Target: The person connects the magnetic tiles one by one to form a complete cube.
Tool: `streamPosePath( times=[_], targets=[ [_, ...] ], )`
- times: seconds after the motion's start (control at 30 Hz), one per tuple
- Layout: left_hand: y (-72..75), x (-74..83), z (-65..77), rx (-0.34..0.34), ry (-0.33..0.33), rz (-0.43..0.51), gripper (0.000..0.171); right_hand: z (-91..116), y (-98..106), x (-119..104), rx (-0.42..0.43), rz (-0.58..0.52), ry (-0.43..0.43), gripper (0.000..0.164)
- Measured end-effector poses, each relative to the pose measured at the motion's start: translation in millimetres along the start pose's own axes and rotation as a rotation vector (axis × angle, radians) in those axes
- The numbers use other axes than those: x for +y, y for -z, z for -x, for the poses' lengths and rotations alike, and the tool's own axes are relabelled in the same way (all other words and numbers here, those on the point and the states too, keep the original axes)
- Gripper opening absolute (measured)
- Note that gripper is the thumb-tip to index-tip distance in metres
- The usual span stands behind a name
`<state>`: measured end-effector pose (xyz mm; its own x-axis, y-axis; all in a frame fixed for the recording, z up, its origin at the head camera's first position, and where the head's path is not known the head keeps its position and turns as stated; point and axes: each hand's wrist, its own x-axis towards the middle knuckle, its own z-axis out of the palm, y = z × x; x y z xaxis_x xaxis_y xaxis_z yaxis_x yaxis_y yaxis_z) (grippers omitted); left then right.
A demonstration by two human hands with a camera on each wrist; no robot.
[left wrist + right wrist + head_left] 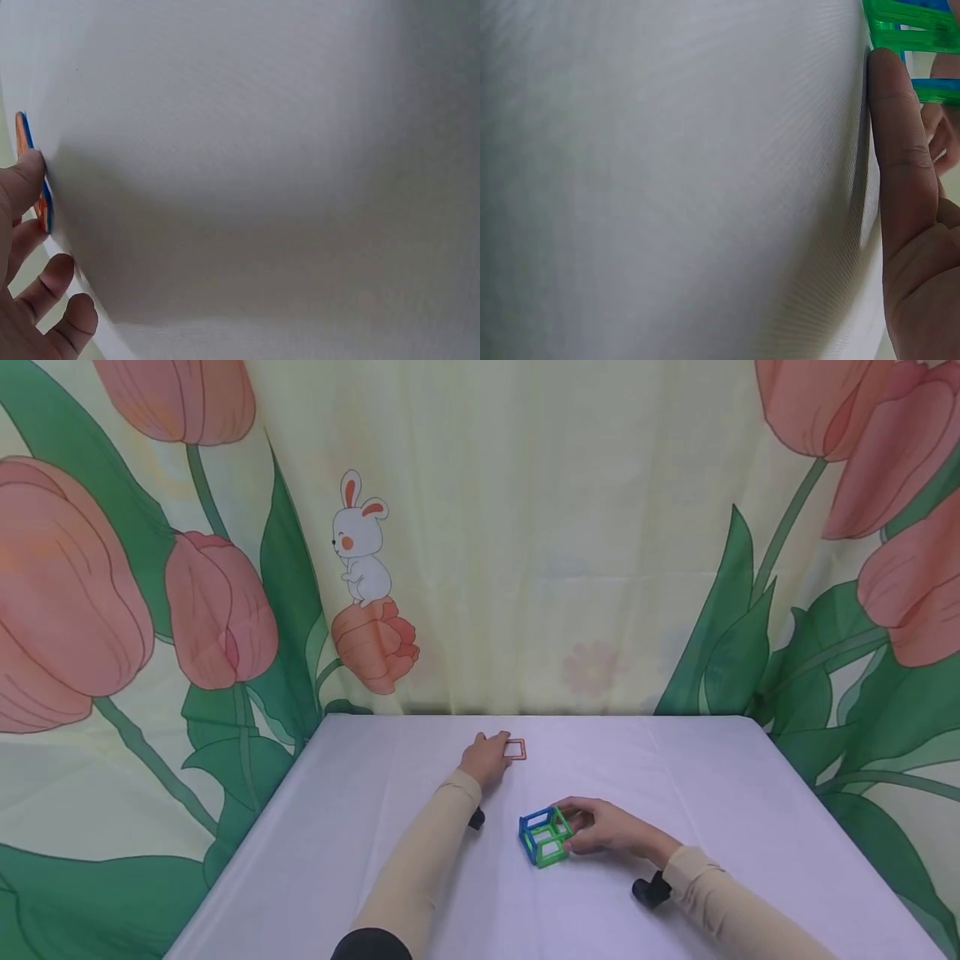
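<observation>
Near the far side of the table, my left hand (pixel 486 758) pinches an orange square magnetic tile (pixel 522 749), an open frame lying low at the tabletop. Seen edge-on in the left wrist view, the tile (pixel 46 214) is orange on one face with a blue layer along the other, between thumb and fingers. Closer in and to the right, my right hand (pixel 618 831) grips the right side of an open box of green and blue square magnetic tiles (pixel 552 861). In the right wrist view, the thumb lies against a green bar (pixel 911 37); the other fingers are partly hidden.
A white cloth covers the table (pixel 315 860), whose far edge meets a curtain (pixel 510 568) printed with tulips and a rabbit. Black wrist devices sit under the left (pixel 476 817) and right (pixel 651 890) cuffs.
</observation>
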<state>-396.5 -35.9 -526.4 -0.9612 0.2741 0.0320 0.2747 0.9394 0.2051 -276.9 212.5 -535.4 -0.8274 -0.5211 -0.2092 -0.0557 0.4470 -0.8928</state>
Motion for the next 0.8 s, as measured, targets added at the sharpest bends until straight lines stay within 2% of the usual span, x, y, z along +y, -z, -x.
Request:
streamPosePath(
  times=[0.23,0.47,0.67,0.8],
  targets=[
    [-2.0,-0.1,-1.0,0.048,0.0,-0.02,0.048,-1.3,-0.7,0.6,0.004,-0.009,0.008,0.065],
    [0.8,-3.5,0.9,0.08,-0.028,0.04,0.049,-1.0,-1.7,-0.2,0.008,-0.004,0.024,0.065],
    [4.5,-3.9,2.7,0.055,-0.061,0.048,0.051,0.3,-4.2,-1.5,0.024,0.023,0.036,0.064],
    [12.3,0.6,5.0,0.026,-0.094,0.056,0.051,1.3,-4.3,-2.4,0.046,0.041,0.021,0.065]
  ],
)
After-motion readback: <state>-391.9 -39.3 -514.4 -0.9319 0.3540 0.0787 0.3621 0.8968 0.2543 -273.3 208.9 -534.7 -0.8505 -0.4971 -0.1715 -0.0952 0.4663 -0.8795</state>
